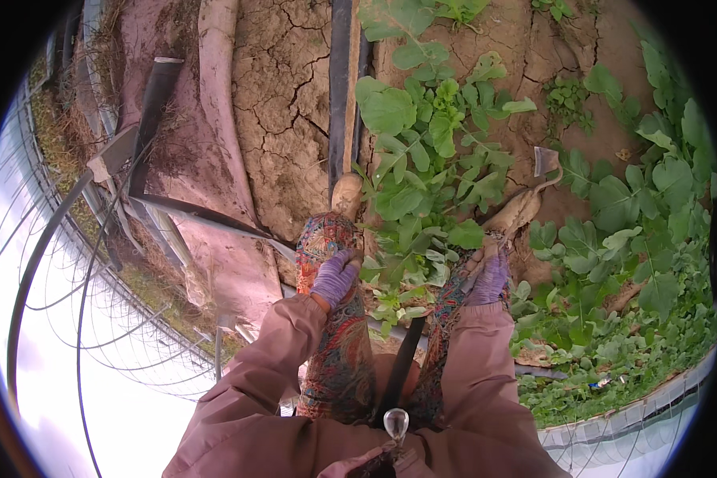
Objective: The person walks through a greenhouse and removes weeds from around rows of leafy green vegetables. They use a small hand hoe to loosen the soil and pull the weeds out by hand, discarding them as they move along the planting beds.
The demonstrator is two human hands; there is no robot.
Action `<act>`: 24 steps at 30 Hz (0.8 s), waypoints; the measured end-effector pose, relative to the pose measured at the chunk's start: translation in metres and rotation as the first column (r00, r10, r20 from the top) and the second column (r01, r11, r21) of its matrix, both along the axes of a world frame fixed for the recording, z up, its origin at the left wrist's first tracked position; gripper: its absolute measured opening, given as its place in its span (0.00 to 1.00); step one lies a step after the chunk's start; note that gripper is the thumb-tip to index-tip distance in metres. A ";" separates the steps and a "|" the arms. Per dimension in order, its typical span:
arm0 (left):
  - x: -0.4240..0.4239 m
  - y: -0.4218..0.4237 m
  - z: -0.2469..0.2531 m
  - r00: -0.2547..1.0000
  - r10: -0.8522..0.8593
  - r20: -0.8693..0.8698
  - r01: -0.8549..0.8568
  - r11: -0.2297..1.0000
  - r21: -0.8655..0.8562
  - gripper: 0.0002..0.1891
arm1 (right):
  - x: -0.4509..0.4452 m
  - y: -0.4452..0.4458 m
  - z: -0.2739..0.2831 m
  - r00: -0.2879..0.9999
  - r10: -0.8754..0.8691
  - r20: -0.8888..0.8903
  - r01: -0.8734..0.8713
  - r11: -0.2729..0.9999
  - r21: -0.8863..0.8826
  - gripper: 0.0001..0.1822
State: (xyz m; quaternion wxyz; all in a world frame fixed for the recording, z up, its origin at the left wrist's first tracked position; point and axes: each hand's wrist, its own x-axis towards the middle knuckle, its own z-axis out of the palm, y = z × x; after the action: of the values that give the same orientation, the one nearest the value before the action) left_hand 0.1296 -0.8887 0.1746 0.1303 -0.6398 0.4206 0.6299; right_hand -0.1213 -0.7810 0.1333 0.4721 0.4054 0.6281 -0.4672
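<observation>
My left hand (336, 277), in a purple striped glove, rests on my left knee over patterned trousers (325, 239); its fingers curl toward the inner side and whatever is under them is hidden. My right hand (490, 276), gloved alike, is at my right knee, closed around the handle of a small hand hoe (547, 161). The hoe's curved metal neck and flat blade point forward, beyond my soil-coloured right shoe (514, 212). Between my feet grows a clump of lobed green leafy plants (418, 161). My left shoe (346, 194) stands at the clump's left edge.
Cracked dry soil (281, 77) lies ahead, crossed by a black drip-irrigation strip (339, 77). At left are dusty plastic sheeting (179, 143) and a bent black strip (155, 101). Denser leafy plants (639, 197) cover the right side. A black strap (403, 358) hangs between my legs.
</observation>
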 end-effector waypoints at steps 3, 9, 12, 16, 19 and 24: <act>-0.034 -0.004 -0.004 0.974 0.226 0.012 -0.226 0.968 0.111 0.12 | -0.015 -0.005 -0.010 0.999 -0.024 0.028 0.023 0.999 0.031 0.13; -0.117 -0.032 -0.019 0.987 0.136 -0.084 -0.144 0.985 -0.094 0.13 | -0.039 -0.009 -0.008 0.973 -0.140 0.181 0.144 0.990 -0.007 0.13; -0.177 -0.062 -0.043 0.992 -0.063 -0.106 0.019 0.927 -0.375 0.12 | -0.040 0.001 -0.007 0.962 -0.167 0.215 0.180 0.983 -0.039 0.13; -0.273 -0.137 -0.089 0.888 -0.432 0.157 0.428 0.655 -0.623 0.15 | -0.040 0.006 -0.004 0.938 -0.175 0.299 0.191 0.981 -0.025 0.15; -0.326 -0.176 -0.118 0.522 -0.661 0.539 0.852 0.439 -0.285 0.20 | -0.047 0.006 -0.008 0.916 -0.119 0.382 0.135 0.991 -0.014 0.16; -0.340 -0.184 -0.146 0.233 -0.727 0.646 0.956 0.292 -0.017 0.22 | -0.048 0.008 0.005 0.912 -0.250 0.326 0.304 0.945 -0.125 0.16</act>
State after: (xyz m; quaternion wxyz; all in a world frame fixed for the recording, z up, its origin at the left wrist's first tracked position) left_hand -0.2109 -1.0730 0.0282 0.4281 -0.4486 0.7717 0.1412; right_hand -0.1689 -0.7728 0.1379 0.5257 0.5156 0.4404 -0.5137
